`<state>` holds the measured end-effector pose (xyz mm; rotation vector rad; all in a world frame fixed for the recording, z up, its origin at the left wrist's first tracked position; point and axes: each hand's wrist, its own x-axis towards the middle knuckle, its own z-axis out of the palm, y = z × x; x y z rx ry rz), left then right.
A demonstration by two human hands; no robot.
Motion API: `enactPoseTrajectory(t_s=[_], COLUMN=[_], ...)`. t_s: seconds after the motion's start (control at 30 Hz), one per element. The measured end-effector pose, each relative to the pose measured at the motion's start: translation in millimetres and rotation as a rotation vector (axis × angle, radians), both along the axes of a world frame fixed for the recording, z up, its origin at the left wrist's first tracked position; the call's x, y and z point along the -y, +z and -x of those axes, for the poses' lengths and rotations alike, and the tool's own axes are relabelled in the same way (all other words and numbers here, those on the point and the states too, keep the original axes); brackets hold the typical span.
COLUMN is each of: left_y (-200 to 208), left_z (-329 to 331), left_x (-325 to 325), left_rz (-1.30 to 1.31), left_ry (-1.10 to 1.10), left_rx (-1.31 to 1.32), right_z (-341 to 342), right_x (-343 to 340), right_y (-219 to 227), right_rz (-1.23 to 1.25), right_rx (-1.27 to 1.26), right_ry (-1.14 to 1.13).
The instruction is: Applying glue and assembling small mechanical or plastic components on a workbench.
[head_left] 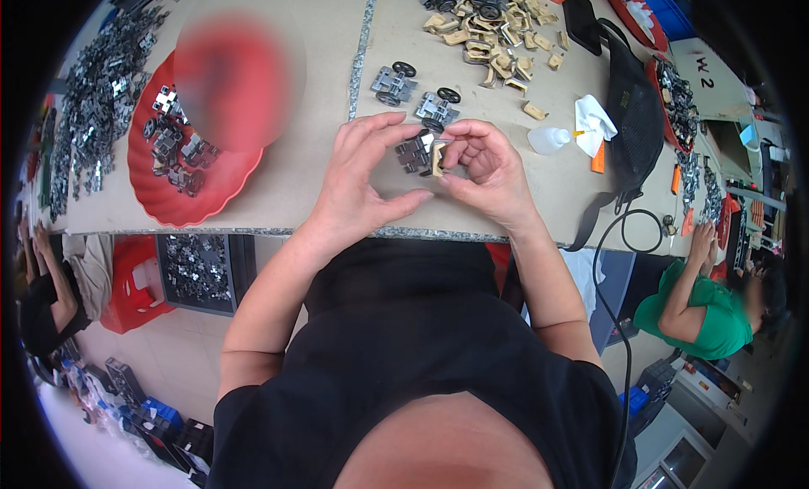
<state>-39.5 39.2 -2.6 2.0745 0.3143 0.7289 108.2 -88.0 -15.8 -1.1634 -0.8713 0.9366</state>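
Near the table's front edge, my right hand pinches a small tan plastic part between thumb and fingers. Just left of that part is a dark grey toy-car chassis; whether it rests on the table or against my fingers I cannot tell. My left hand curves around the chassis's left side, thumb and fingers well apart. Two more grey chassis with black wheels lie beyond my hands, one at the left and one nearer.
A pile of tan parts covers the table's far middle. Left stands a red scalloped bowl of chassis, partly blurred, beside heaped grey parts. Right are a white bottle, a black bag and a cable. People work at both sides.
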Motion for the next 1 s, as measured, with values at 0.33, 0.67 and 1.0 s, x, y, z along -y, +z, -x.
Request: enactPoseTrajectory(t_s=[0.33,0.67,1.0], left_y=[11.4,10.6,0.7], left_z=[-6.9,-9.4,-6.0], left_x=[-4.2,1.7,-0.7], left_rz=[-0.125,-0.049,0.141], left_ry=[-0.151,-0.108,-0.039], left_rx=[0.016,0.05,0.116], right_z=[2.2,4.9,-3.9], right_x=[2.9,2.2,14.0], right_y=[7.0,4.9,22.3], right_rz=[-0.028,-0.063,-0.029], right_rx=[0.108,0.045,-0.085], right_ry=[0.035,0.048,0.098])
